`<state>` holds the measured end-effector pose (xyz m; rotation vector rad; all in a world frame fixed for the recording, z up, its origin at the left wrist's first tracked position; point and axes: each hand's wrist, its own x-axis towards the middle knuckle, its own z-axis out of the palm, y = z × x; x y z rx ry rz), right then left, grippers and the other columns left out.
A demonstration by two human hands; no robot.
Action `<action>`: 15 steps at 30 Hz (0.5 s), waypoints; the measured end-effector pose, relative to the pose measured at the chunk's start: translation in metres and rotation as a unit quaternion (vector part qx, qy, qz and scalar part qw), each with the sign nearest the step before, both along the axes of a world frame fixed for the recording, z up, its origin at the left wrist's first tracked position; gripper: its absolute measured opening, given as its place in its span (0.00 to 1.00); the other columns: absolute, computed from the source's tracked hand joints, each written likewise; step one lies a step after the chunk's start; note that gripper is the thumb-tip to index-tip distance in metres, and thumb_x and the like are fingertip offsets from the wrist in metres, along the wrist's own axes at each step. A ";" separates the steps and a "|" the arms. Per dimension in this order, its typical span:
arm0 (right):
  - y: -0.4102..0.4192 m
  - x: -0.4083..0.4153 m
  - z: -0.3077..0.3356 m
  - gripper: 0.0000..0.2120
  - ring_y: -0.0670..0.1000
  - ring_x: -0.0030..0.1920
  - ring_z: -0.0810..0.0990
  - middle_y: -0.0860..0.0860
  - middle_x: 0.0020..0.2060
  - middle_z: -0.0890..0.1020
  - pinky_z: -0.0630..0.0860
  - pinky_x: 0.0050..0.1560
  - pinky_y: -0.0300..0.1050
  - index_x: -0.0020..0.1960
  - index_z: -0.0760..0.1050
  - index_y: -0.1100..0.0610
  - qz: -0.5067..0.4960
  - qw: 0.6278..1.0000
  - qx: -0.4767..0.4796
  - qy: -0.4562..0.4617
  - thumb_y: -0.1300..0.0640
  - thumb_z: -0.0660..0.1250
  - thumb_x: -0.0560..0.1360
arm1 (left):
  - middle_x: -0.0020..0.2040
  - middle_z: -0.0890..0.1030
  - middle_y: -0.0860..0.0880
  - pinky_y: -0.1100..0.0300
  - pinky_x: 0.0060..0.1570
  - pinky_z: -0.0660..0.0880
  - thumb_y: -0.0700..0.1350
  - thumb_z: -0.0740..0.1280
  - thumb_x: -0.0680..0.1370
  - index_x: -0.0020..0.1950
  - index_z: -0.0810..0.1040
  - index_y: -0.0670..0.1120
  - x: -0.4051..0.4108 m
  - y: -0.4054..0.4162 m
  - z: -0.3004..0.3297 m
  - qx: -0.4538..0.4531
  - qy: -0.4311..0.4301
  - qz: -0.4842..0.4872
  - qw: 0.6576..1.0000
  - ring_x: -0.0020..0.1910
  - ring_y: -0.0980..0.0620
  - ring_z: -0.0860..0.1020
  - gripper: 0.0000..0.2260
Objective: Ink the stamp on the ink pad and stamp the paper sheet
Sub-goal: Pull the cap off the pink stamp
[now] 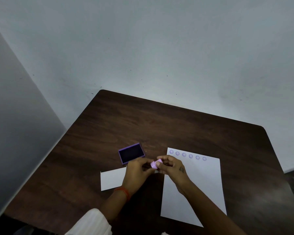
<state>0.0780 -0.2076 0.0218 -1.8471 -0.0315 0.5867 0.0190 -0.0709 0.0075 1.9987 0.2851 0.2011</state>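
A small lilac stamp [155, 164] is held above the dark wooden table between both hands. My left hand [137, 169] grips it from the left, and my right hand [171, 165] pinches it from the right. Just behind my left hand lies the open purple ink pad [131, 153] with its dark pad showing. The white paper sheet [202, 184] lies to the right under my right forearm. Several round purple stamp marks run in a row along its far edge [187, 155].
A smaller white card [111, 178] lies on the table [159, 122] to the left of my left hand. Pale walls stand close behind the table and along its left side. The table's right edge is near the paper.
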 end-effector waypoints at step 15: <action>-0.017 0.006 0.009 0.06 0.54 0.38 0.86 0.59 0.38 0.87 0.83 0.33 0.42 0.43 0.82 0.63 -0.163 0.884 0.289 0.329 0.66 0.66 0.73 | 0.45 0.82 0.57 0.73 0.48 0.73 0.44 0.73 0.69 0.49 0.81 0.51 0.001 -0.004 -0.020 0.004 0.073 -0.015 0.997 0.42 0.65 0.78 0.10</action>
